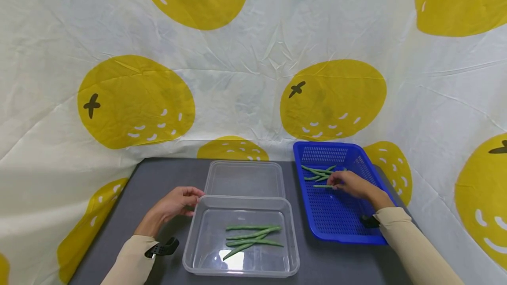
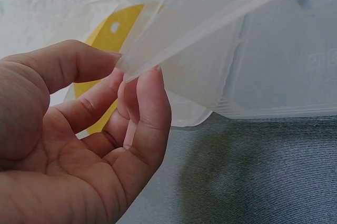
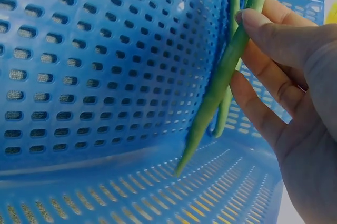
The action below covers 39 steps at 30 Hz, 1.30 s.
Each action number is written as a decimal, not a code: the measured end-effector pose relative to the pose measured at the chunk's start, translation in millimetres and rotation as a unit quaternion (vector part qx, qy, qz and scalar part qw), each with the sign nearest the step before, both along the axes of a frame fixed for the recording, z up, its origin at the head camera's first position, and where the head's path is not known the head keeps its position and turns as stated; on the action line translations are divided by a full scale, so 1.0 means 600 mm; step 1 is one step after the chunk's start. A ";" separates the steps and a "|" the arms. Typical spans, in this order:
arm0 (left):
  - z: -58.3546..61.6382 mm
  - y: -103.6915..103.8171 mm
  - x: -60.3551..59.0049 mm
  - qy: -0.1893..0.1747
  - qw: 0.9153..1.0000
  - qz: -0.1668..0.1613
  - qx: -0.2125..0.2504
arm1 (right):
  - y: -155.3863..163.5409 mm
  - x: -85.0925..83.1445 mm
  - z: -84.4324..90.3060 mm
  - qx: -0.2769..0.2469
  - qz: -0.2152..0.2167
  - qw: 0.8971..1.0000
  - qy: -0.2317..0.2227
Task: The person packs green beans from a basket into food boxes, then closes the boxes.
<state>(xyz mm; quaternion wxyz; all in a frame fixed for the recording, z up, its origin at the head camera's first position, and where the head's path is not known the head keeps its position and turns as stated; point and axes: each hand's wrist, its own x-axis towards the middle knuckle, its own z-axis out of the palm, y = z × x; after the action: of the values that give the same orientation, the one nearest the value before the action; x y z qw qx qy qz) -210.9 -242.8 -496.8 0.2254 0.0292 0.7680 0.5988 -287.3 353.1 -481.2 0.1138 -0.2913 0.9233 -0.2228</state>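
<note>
In the head view, my right hand (image 1: 348, 183) is inside the blue basket (image 1: 332, 223). The right wrist view shows its thumb and fingers pinching a green bean (image 3: 224, 74), with another bean (image 3: 222, 113) behind it. Several more beans (image 1: 317, 171) lie at the basket's far left. My left hand (image 1: 180, 203) is at the upper left corner of the clear plastic container (image 1: 240, 272), where its thumb and fingertips pinch the rim (image 2: 138, 66). Inside that container several green beans (image 1: 253, 235) lie loosely crossed.
A clear lid (image 1: 245, 178) lies flat on the dark table (image 1: 166, 175) right behind the container. Beyond the table hangs a white cloth (image 1: 237, 100) printed with yellow fruit. The basket stands at the right, its far end close to the cloth.
</note>
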 end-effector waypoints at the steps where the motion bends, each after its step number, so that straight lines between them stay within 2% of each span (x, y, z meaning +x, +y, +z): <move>1: 0.000 0.000 0.000 0.001 1.000 0.000 0.000 | -0.001 0.001 0.001 -0.002 0.003 1.000 -0.001; 11: -0.004 0.001 0.002 0.001 1.000 0.001 0.000 | -0.004 0.010 0.009 -0.030 0.011 0.999 0.002; 17: -0.003 0.002 0.002 0.001 1.000 0.007 -0.005 | -0.007 0.016 0.022 -0.062 -0.009 0.998 -0.018; 31: 0.001 0.002 0.001 -0.003 1.000 0.009 -0.006 | -0.018 0.028 0.053 -0.073 -0.013 0.997 -0.030; 39: 0.000 0.001 0.001 -0.001 1.000 0.009 -0.005 | -0.032 0.028 0.060 -0.090 -0.001 0.996 -0.016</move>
<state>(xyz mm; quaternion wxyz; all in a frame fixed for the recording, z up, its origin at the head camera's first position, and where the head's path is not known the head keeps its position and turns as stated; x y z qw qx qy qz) -210.5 -242.0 -496.8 0.2208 0.0205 0.7711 0.5968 -270.6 333.9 -445.1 0.1018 -0.2962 0.8978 -0.3097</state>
